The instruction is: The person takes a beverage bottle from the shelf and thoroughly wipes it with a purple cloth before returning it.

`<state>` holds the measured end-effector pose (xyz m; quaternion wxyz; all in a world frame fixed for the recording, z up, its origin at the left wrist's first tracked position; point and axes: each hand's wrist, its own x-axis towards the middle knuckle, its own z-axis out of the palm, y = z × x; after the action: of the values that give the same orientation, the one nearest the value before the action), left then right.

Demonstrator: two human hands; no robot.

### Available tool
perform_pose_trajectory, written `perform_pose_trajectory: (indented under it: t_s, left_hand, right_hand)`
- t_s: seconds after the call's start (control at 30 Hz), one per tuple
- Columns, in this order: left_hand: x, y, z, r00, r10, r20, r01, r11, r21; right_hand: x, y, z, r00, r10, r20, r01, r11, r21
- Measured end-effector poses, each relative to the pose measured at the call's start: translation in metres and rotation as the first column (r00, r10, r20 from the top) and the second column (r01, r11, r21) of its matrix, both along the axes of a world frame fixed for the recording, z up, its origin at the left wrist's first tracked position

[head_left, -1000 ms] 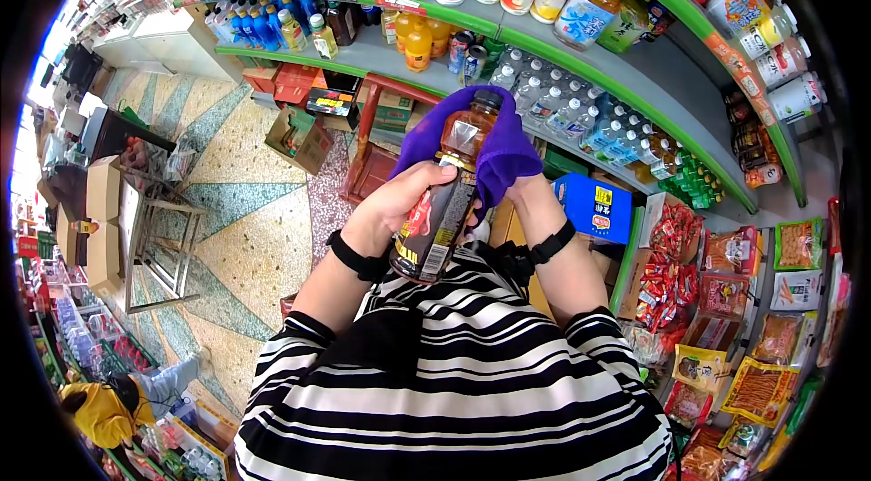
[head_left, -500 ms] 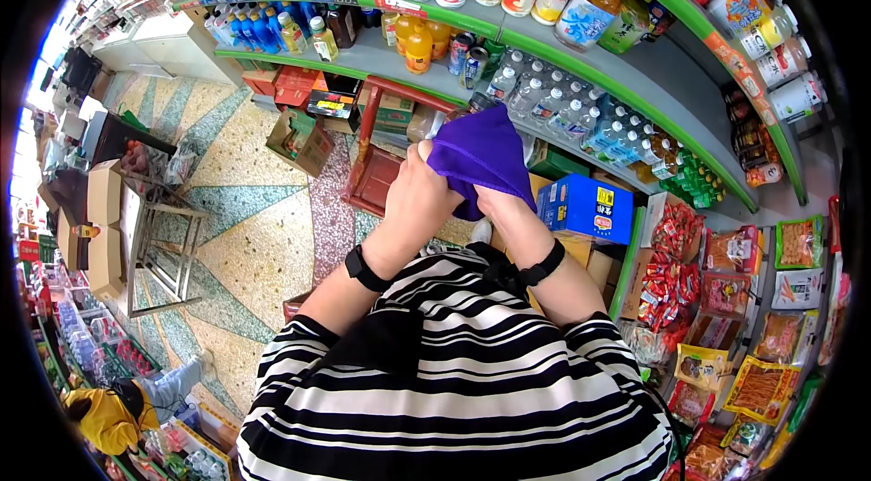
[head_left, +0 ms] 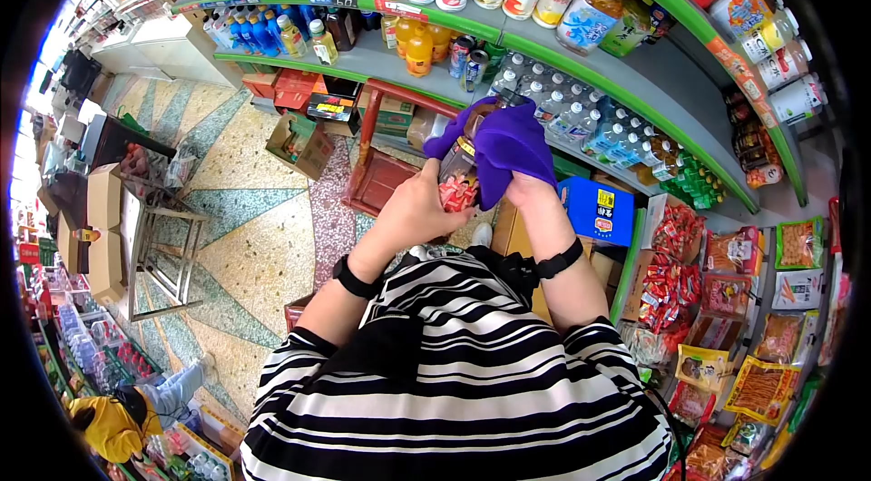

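Note:
A bottle (head_left: 458,180) with a red and pink picture on its lower part is held by my left hand (head_left: 417,207), whose fingers wrap round its side. A purple cloth (head_left: 513,147) drapes over the upper part of the bottle and hides much of it. My right hand (head_left: 532,194) grips the lower right edge of the cloth. Both hands are in front of my chest, with a dark band on each wrist.
Green-edged shelves (head_left: 535,41) of bottles curve ahead. A red wooden chair (head_left: 386,181) stands just beyond my left hand, and a blue box (head_left: 599,211) lies right of my right hand. A person in yellow (head_left: 113,427) is at the lower left.
The cloth has opened out and shifted right, and the bottle now shows beneath it. My right hand has moved right, away from my left hand.

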<state>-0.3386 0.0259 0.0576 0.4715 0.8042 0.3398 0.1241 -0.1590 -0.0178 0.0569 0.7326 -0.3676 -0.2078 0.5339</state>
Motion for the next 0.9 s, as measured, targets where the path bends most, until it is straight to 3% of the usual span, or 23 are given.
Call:
perform_pose_trajectory:
  t_s: [0.03,0.07,0.1,0.17,0.2,0.27,0.3,0.37,0.4,0.5,0.53,0.63,0.67,0.7,0.73,0.77,0.8,0.83,0.9]
  left_hand:
    - [-0.002,0.003,0.000,0.998,-0.055,0.023,0.058,0.991,-0.118]
    - [-0.001,0.006,-0.014,0.975,-0.099,0.199,0.139,0.971,-0.196]
    - [0.000,0.006,-0.012,0.959,-0.091,0.270,0.187,0.917,-0.353]
    - [0.000,0.005,-0.009,0.919,-0.039,0.392,0.298,0.722,-0.624]
    - [0.001,0.006,-0.008,0.919,-0.063,0.390,0.317,0.706,-0.633]
    - [0.000,0.004,-0.003,0.882,0.006,0.471,0.434,0.378,-0.818]
    - [-0.001,0.001,0.000,0.866,0.054,0.498,0.481,0.190,-0.856]
    - [0.003,-0.010,-0.018,0.858,0.149,0.492,0.510,-0.130,-0.850]
    - [0.006,-0.014,-0.022,0.823,0.170,0.543,0.568,-0.207,-0.796]
    - [0.016,-0.025,-0.038,0.758,0.212,0.617,0.650,-0.325,-0.687]
    - [0.018,-0.026,-0.041,0.744,0.220,0.631,0.664,-0.345,-0.663]
    - [0.019,-0.024,-0.038,0.780,0.162,0.604,0.625,-0.235,-0.744]
    - [0.020,-0.018,-0.046,0.784,0.067,0.617,0.619,-0.137,-0.773]
    - [0.016,-0.012,-0.043,0.847,0.112,0.520,0.531,-0.182,-0.827]
    - [0.015,-0.013,-0.046,0.872,0.149,0.467,0.448,0.144,-0.883]
    - [0.015,-0.013,-0.047,0.881,0.200,0.429,0.306,0.452,-0.838]
    - [0.015,-0.008,-0.037,0.920,0.037,0.390,0.239,0.736,-0.633]
    - [0.019,-0.007,-0.031,0.921,-0.121,0.369,0.284,0.859,-0.427]
    - [0.026,-0.018,-0.008,0.978,-0.139,0.157,0.167,0.970,-0.179]
  right_hand:
    - [0.005,-0.001,-0.005,0.999,0.026,-0.029,-0.025,1.000,0.010]
    - [0.012,-0.003,-0.014,0.997,0.051,-0.058,-0.049,0.999,0.021]
    - [0.021,-0.004,-0.026,0.993,0.075,-0.087,-0.072,0.997,0.034]
    - [0.035,-0.003,-0.053,0.965,0.157,-0.208,-0.124,0.979,0.164]
    - [0.031,-0.002,-0.054,0.952,0.060,-0.302,-0.035,0.996,0.088]
    - [0.027,0.001,-0.054,0.923,-0.009,-0.384,0.041,0.996,0.073]
    - [0.024,0.002,-0.052,0.905,-0.044,-0.422,0.079,0.995,0.065]
    - [0.011,0.001,-0.032,0.909,0.043,-0.415,0.042,0.981,0.192]
    - [0.024,0.001,-0.055,0.899,0.170,-0.405,-0.058,0.960,0.273]
    - [0.024,0.001,-0.069,0.872,0.034,-0.489,0.056,0.984,0.168]
    - [0.023,-0.004,-0.063,0.885,0.097,-0.455,0.001,0.978,0.209]
    - [0.021,-0.004,-0.045,0.942,-0.274,-0.195,0.249,0.958,-0.144]
    - [0.023,-0.011,-0.048,0.959,-0.250,-0.130,0.244,0.968,-0.059]
    - [0.027,-0.020,-0.047,0.979,-0.160,-0.123,0.169,0.983,0.068]
    - [0.031,-0.029,-0.045,0.992,-0.073,-0.104,0.092,0.977,0.191]
    - [0.034,-0.037,-0.043,0.997,-0.082,0.005,0.081,0.987,0.142]
    - [0.032,-0.044,-0.033,0.990,-0.083,0.113,0.073,0.993,0.091]
    - [0.026,-0.044,-0.024,0.985,-0.150,0.083,0.149,0.989,0.014]
    - [0.016,-0.043,-0.013,0.959,-0.280,0.033,0.282,0.949,-0.143]
